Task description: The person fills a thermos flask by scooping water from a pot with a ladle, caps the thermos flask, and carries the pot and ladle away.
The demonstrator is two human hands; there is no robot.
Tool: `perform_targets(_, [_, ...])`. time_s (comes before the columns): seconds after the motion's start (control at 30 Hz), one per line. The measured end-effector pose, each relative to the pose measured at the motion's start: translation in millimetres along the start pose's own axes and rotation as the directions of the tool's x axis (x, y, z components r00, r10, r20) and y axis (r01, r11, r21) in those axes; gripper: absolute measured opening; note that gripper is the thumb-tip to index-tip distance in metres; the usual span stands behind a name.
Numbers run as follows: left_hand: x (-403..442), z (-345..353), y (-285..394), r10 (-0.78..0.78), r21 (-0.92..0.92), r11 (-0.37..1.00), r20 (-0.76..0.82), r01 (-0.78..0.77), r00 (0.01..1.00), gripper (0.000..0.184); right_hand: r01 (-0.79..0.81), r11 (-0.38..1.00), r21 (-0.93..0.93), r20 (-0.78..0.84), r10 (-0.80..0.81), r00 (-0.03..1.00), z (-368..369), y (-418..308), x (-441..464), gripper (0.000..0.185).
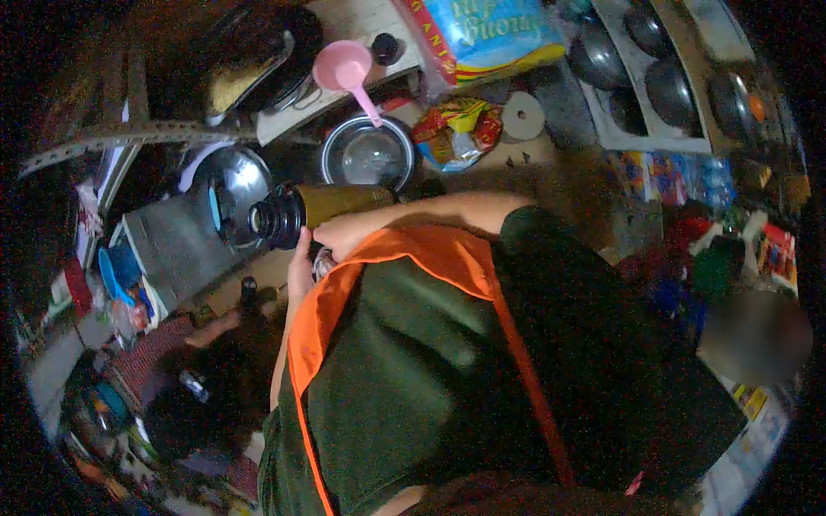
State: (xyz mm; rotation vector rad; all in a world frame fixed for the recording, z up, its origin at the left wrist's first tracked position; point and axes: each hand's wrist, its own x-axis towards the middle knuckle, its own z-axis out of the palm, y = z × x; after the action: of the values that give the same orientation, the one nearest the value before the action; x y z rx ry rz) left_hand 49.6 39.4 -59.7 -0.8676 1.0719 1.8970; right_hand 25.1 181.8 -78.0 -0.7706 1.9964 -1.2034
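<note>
Both hands are close together in front of the orange apron (396, 245). My left hand (299, 268) points upward with its fingers closed against a small, shiny, pale thing (323, 262) whose kind I cannot make out. Reaching in from the right, my right hand (340, 237) is closed at the same thing, and the apron hides part of it. Just beyond the hands lies a brownish-gold cylinder (340, 200) with a dark ringed end. Behind that cylinder stands a round metal basin (368, 159), with the handle of a pink dipper (342, 67) over its rim.
A metal bowl (237, 172) and a grey box-like surface (172, 245) are on the left. Further back are a colourful packet (459, 129), a white roll (523, 117) and a large blue-and-yellow bag (490, 39). Pans (598, 58) fill a rack at upper right.
</note>
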Motion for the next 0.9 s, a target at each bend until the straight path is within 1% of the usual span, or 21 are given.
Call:
perform_targets(0.03, [0,-3,-10,-0.031,-0.089,0.996,-0.021,0.029,0.999,0.041,-0.007,0.999,-0.052,0.101,0.012,0.995,8,6,1,0.039])
perform_targets(0.07, [-2,8,-12,-0.005,-0.11,0.994,-0.024,0.002,1.0,0.041,0.011,0.997,-0.073,0.12,-0.003,0.993,2,9,0,0.039])
perform_targets(0.1, [-11,26,-17,0.169,0.04,0.986,-0.158,-0.165,0.973,0.039,0.077,0.995,-0.06,0.123,-0.069,0.99,1,11,-4,0.039])
perform_targets(0.13, [-8,18,-21,0.26,0.118,0.964,-0.22,-0.239,0.94,0.037,0.137,0.99,-0.041,0.124,-0.131,0.984,1,12,-6,0.04])
perform_targets(0.17, [-6,11,-24,0.348,0.204,0.932,-0.279,-0.298,0.895,0.036,0.152,0.988,-0.038,0.138,-0.145,0.98,2,10,-4,0.04])
perform_targets(0.2, [19,-30,-29,0.254,0.078,0.967,-0.28,-0.242,0.926,0.034,0.187,0.981,-0.047,0.139,-0.179,0.974,2,10,-2,0.04])
perform_targets(0.23, [22,-41,-30,0.212,0.012,0.976,-0.273,-0.217,0.938,0.033,0.221,0.973,-0.059,0.139,-0.212,0.967,4,8,0,0.041])
perform_targets(0.27, [19,-39,-29,0.169,-0.053,0.98,-0.265,-0.189,0.949,0.032,0.226,0.972,-0.063,0.145,-0.216,0.966,7,8,2,0.041])
perform_targets(0.33, [12,-32,-30,0.052,-0.212,0.973,-0.19,-0.093,0.98,0.031,0.244,0.968,0.062,0.172,-0.251,0.953,10,10,2,0.042])
perform_targets(0.37, [21,-57,-32,0.065,-0.169,0.982,-0.142,-0.089,0.988,0.031,0.194,0.949,0.247,0.294,-0.265,0.918,-5,-4,-8,0.043])
perform_targets(0.4, [30,-82,-34,0.079,-0.126,0.988,-0.094,-0.09,0.992,0.031,0.178,0.923,0.341,0.312,-0.29,0.905,-13,-8,-16,0.043])
perform_targets(0.47, [26,-68,-26,0.081,-0.07,0.994,-0.062,-0.085,0.995,0.031,0.252,0.903,0.347,0.24,-0.345,0.907,-7,-10,-9,0.042])
perform_targets(0.5, [26,-59,-23,0.072,-0.044,0.996,-0.043,-0.074,0.996,0.031,0.274,0.903,0.332,0.191,-0.349,0.917,-2,-5,-5,0.041])
perform_targets(0.6, [28,-49,-10,0.05,-0.001,0.999,0.003,-0.05,0.999,0.031,0.31,0.903,0.296,0.065,-0.343,0.937,8,26,14,0.04])
perform_targets(0.67, [31,-51,-2,0.034,0.018,0.999,0.026,-0.035,0.999,0.031,0.312,0.916,0.251,-0.038,-0.313,0.949,12,59,8,0.04])
perform_targets(0.7, [32,-55,3,0.023,0.021,0.999,0.04,-0.024,0.999,0.031,0.278,0.941,0.194,-0.088,-0.265,0.96,10,76,0,0.039])
perform_targets(0.77, [29,-39,-5,0.017,0.031,0.999,0.028,-0.018,0.999,0.032,0.063,0.998,0.02,-0.185,-0.058,0.981,1,118,-53,0.039])
perform_targets(0.8, [39,-38,-8,0.0,0.023,1.0,0.026,-0.001,1.0,0.032,-0.057,0.996,-0.075,-0.218,0.04,0.975,-5,142,-87,0.039])
perform_targets(0.83, [42,-35,-12,-0.016,0.013,1.0,0.037,0.015,0.999,0.032,-0.441,0.881,-0.172,-0.249,0.394,0.885,0,170,-107,0.04])
perform_targets(0.87, [45,-34,-19,-0.043,-0.012,0.999,0.045,0.044,0.998,0.032,-0.595,0.792,-0.135,-0.249,0.554,0.794,7,191,-135,0.04])
perform_targets(0.9, [45,-35,-23,-0.061,-0.032,0.998,0.049,0.063,0.997,0.032,-0.699,0.71,-0.087,-0.257,0.662,0.704,15,209,-163,0.04])
